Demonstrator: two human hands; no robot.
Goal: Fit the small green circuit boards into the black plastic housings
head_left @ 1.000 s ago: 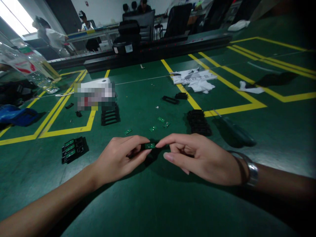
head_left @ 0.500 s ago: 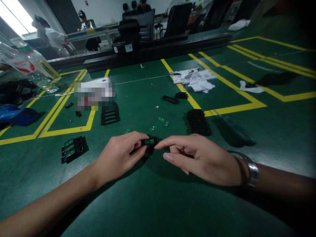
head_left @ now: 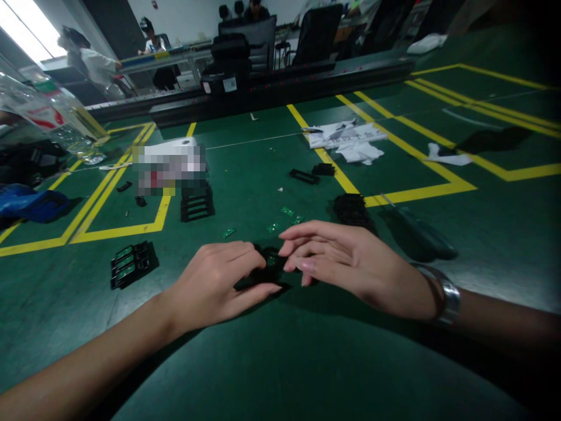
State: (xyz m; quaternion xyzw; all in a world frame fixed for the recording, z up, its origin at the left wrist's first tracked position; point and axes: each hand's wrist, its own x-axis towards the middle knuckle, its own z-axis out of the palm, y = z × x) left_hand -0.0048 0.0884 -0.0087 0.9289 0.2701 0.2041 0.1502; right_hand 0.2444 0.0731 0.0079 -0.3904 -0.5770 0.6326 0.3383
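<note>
My left hand (head_left: 219, 283) rests low over the green table, its thumb stretched away from its curled fingers. Between my two hands is a dark frame with a small green circuit board (head_left: 272, 259) in it; shadow hides much of the frame. My right hand (head_left: 355, 266) is opposite, fingers extended and apart, tips close to that frame. Whether either hand touches it I cannot tell. Just beyond lie several loose green circuit boards (head_left: 272, 227). To the left sits a group of black frames (head_left: 130, 266) with green boards in them.
Black slotted frames (head_left: 196, 209) lie beyond my left hand, and a stack of black frames (head_left: 349, 210) beyond my right. A screwdriver (head_left: 421, 237) is at the right. Further back are crumpled white paper (head_left: 346, 140), a plastic bottle (head_left: 65, 123) and a blue object (head_left: 33, 203).
My left thumb and fingers have parted, letting go of the black frame with the green board, which is now lower between the hands. My right fingers have spread and shifted over it.
</note>
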